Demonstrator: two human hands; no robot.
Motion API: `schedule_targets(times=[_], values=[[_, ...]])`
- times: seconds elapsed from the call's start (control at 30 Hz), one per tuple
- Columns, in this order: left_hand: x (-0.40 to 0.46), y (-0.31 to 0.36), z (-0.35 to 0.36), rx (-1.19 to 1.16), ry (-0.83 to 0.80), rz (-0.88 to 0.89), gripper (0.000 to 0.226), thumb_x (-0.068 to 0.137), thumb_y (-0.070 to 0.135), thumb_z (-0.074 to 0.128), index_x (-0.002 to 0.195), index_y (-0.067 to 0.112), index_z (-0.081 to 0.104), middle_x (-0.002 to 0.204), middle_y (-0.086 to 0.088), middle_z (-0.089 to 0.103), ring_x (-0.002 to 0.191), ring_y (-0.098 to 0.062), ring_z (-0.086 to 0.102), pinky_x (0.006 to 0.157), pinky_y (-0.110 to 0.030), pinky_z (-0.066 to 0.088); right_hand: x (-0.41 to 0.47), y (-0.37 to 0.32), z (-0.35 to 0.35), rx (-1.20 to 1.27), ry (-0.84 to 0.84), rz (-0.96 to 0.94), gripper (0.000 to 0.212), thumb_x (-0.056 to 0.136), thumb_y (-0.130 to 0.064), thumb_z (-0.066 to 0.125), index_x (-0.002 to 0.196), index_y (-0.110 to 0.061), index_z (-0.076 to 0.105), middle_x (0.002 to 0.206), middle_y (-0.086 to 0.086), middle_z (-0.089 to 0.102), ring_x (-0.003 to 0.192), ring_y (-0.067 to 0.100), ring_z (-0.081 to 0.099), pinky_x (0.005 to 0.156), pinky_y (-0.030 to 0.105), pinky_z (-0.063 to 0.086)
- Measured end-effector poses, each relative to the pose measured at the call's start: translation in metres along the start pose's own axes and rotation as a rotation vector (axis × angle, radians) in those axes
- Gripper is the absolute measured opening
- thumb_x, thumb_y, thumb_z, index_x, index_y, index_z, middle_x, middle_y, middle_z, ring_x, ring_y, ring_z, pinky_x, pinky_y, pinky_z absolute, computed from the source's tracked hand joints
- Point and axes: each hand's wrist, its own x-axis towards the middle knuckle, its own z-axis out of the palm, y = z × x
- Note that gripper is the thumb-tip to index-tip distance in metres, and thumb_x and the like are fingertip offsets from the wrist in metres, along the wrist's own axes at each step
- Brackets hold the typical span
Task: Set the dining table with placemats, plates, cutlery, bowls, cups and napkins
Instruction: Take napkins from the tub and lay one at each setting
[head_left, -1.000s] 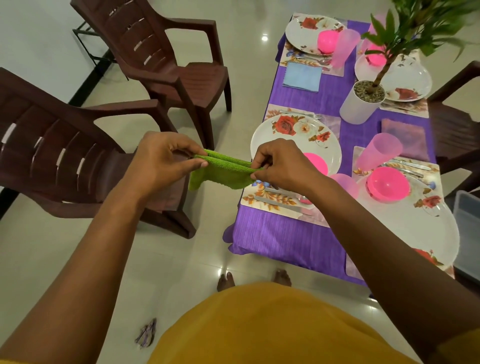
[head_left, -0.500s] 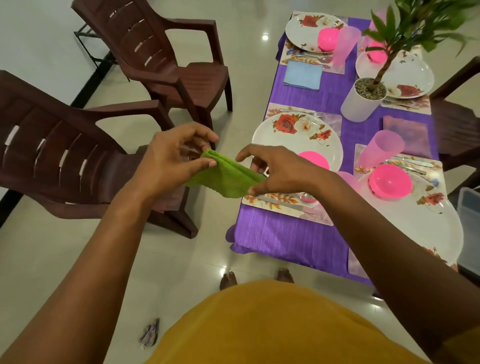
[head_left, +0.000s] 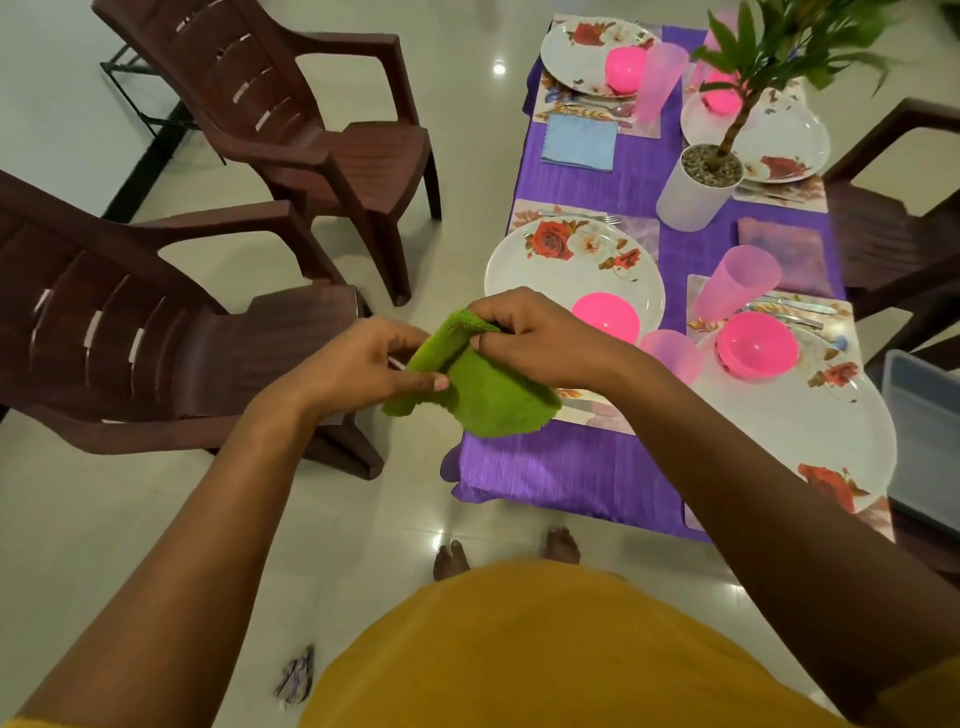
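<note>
Your table carries a purple cloth. On the cloth you have four floral placemats with plates, a blue napkin, a purple napkin and a white plant pot.

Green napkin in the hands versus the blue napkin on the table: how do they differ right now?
The green napkin is held in the air by the left hand and right hand, at the near corner of the purple tablecloth; the blue napkin lies on that cloth farther away. The green one is bent and partly folded; the blue one lies flat and square. Both are small cloth napkins.
</note>
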Motion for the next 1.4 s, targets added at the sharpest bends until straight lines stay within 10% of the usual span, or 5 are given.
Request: schedule_targets(times=[0.3,0.77,0.93,1.13,1.4], values=[[0.012,-0.021,-0.001,-0.349,0.147,0.115,0.018,0.088,0.017,0.072,0.104,0.009,0.076,0.095,0.001,0.078,0.09,-0.011,0.073,0.083,-0.023,0.059,-0.04,0.036,-0.003,0.555,0.161,0.146,0.03,0.097,0.007,0.061,0.123,-0.009,0.064,0.109,0.012,0.075,0.1,0.024,0.074,0.082,0.034,0.06],[0.046,0.005,0.024,-0.142,0.022,0.143,0.041,0.089,0.058,0.074,0.111,0.024,0.077,0.109,0.003,0.076,0.102,-0.024,0.071,0.091,-0.037,0.058,-0.034,0.04,0.038,-0.18,0.238,0.131,0.02,0.093,-0.026,0.07,0.082,-0.01,0.065,0.078,0.003,0.063,0.073,0.022,0.058,0.064,0.038,0.041],[0.05,-0.018,0.026,-0.735,-0.263,-0.332,0.086,0.088,0.081,0.027,0.114,0.02,0.081,0.125,-0.016,0.074,0.119,-0.033,0.069,0.099,-0.043,0.058,-0.047,0.042,0.03,0.142,0.296,0.115,0.019,0.093,-0.018,0.07,0.101,-0.001,0.072,0.097,0.016,0.074,0.087,0.023,0.07,0.08,0.046,0.056],[0.055,-0.055,0.065,-1.167,-0.287,-0.272,0.097,0.084,0.085,0.034,0.14,0.012,0.066,0.142,-0.016,0.064,0.134,-0.032,0.059,0.117,-0.05,0.042,-0.068,0.067,0.043,0.708,0.577,0.196,0.056,0.096,0.007,0.064,0.146,-0.005,0.044,0.126,0.01,0.068,0.112,0.025,0.071,0.094,0.042,0.059],[0.048,-0.059,0.129,-0.811,-0.07,-0.318,0.051,0.094,0.003,0.072,0.142,0.012,0.056,0.125,-0.011,0.074,0.112,-0.029,0.073,0.073,-0.033,0.064,-0.089,0.117,0.077,0.554,0.68,0.377,0.078,0.089,0.013,0.059,0.152,-0.03,0.042,0.151,-0.006,0.046,0.128,0.021,0.058,0.095,0.033,0.057]])
